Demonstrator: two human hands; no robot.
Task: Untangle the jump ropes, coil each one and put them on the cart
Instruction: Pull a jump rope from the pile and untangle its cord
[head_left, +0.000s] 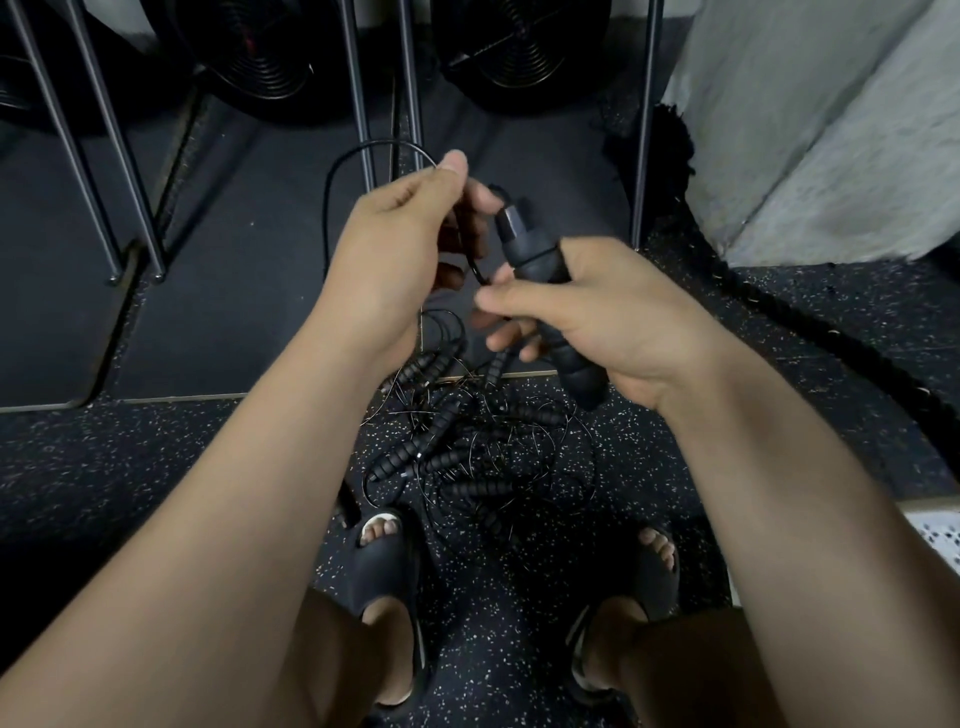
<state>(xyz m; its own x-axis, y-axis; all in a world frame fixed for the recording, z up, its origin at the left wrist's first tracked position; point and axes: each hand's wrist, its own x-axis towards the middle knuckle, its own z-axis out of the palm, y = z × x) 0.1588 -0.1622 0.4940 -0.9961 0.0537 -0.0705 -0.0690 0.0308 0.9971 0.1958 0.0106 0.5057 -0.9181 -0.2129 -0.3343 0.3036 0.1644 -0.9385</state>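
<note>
Far left: dark metal legs stand on a floor mat, well apart from the work. A thin black cord arcs up and leftward out of the left hand, pinched between thumb and forefinger, with the other fingers curled under. Just right of it is the foam handle. Its long axis is tilted, with the swivel end up and toward the left hand and the butt end down toward the person. The right hand wraps the handle's middle, thumb laid across. The hands are near each other; contact cannot be told. Below and between them, on the speckled floor, lies the tangle of ropes and handles, just ahead of the sandals. The held cord drops toward that pile, and I judge it the likely snag. Far right: a thick braided rope beside a grey wall. No cart identified.
</note>
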